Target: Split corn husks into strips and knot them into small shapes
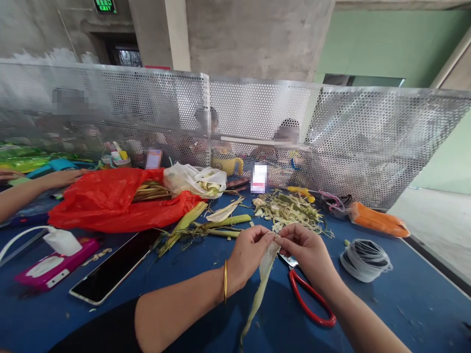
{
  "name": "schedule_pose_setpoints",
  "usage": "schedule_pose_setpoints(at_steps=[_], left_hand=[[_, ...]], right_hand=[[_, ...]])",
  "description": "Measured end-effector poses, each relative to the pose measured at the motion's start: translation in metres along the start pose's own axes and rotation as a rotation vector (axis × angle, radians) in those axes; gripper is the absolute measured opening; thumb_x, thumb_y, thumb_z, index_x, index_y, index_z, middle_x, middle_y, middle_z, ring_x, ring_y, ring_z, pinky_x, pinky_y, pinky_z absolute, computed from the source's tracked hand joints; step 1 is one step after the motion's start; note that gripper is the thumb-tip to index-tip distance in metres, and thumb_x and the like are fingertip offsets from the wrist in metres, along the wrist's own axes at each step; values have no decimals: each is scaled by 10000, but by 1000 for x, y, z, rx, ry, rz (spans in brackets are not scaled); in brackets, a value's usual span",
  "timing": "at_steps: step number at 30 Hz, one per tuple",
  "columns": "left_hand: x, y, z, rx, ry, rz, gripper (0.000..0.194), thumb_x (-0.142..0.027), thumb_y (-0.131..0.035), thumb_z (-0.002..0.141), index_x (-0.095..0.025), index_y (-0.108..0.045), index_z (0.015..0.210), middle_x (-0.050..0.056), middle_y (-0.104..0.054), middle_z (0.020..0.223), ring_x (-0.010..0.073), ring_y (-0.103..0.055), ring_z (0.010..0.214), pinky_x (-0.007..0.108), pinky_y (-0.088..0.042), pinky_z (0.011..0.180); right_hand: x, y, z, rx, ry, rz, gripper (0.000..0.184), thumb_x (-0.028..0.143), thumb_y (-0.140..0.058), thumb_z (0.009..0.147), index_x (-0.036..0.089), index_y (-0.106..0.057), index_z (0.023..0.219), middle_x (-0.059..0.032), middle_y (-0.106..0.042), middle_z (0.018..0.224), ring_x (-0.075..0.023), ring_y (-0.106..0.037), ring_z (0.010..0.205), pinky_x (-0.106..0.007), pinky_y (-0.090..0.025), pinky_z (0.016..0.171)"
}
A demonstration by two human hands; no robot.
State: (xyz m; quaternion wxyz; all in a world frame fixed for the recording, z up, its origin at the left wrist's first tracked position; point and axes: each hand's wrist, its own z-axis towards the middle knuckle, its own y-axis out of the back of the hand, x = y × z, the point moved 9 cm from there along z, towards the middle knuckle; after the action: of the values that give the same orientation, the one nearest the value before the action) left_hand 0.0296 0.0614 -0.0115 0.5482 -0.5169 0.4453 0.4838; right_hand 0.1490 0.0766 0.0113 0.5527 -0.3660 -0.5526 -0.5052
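Observation:
A long pale strip of corn husk (pixel 264 279) hangs down between my hands over the blue table. My left hand (pixel 249 252), with a gold bangle at the wrist, pinches its upper end. Beside it my right hand (pixel 307 250) pinches the same end, the fingertips of both hands nearly touching. Scissors with red handles (pixel 312 299) lie on the table under my right hand, their blades partly hidden. Just beyond my hands is a heap of shredded husk (pixel 290 211). Whole husks and stalks (pixel 195 228) lie to the left of it.
A red plastic bag (pixel 106 201) and a white bag (pixel 191 179) stand behind on the left. Nearer are a phone (pixel 116 269) and a purple power strip (pixel 55 267). A coil of white cord (pixel 366 260) and an orange packet (pixel 379 219) lie right. Another person's arm (pixel 40 189) reaches in left. A perforated metal screen (pixel 257 105) closes the back.

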Motion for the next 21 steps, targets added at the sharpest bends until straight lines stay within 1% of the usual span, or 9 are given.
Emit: schedule_pose_setpoints(at_steps=[3,7,12,15,18,21], left_hand=[[1,-3,-1,33,22,-19,227,-372,-605,759,-151,-595,711,-9,-573,629,107,-502,571,215,-388,534],[0,-7,-1,95,30,22,253,-409,-582,778,-162,-581,727,-16,-567,609,112,-521,539,217,-392,509],[1,-6,0,103,27,40,256,-414,-562,794,-169,-565,720,-19,-562,587,114,-528,526,215,-392,500],[1,-6,0,101,7,43,248,-393,-569,792,-166,-561,694,-20,-557,577,105,-508,522,209,-380,499],[2,-4,0,72,12,43,251,-381,-570,784,-167,-543,656,-20,-548,553,101,-488,503,208,-358,480],[4,-3,0,45,32,22,253,-373,-569,777,-169,-531,632,-21,-540,528,104,-482,493,214,-357,483]], right_hand=[[2,3,0,-20,11,13,348,467,-781,617,174,-601,670,35,-562,553,-101,-508,506,-224,-407,490],[3,3,-1,-32,16,-4,339,460,-788,607,176,-605,642,34,-544,530,-105,-492,497,-231,-400,487],[2,3,-2,-61,-14,-28,339,462,-789,593,179,-604,609,22,-554,507,-111,-486,482,-235,-377,473],[-1,2,-1,-49,-22,-15,314,432,-781,613,177,-598,608,23,-550,504,-111,-482,488,-236,-373,486],[-1,-1,-2,-30,40,-46,263,392,-733,682,180,-588,621,22,-544,537,-117,-483,522,-243,-374,513],[6,-2,-5,-47,155,-182,215,353,-659,762,193,-571,648,13,-549,588,-130,-481,562,-252,-371,534]])
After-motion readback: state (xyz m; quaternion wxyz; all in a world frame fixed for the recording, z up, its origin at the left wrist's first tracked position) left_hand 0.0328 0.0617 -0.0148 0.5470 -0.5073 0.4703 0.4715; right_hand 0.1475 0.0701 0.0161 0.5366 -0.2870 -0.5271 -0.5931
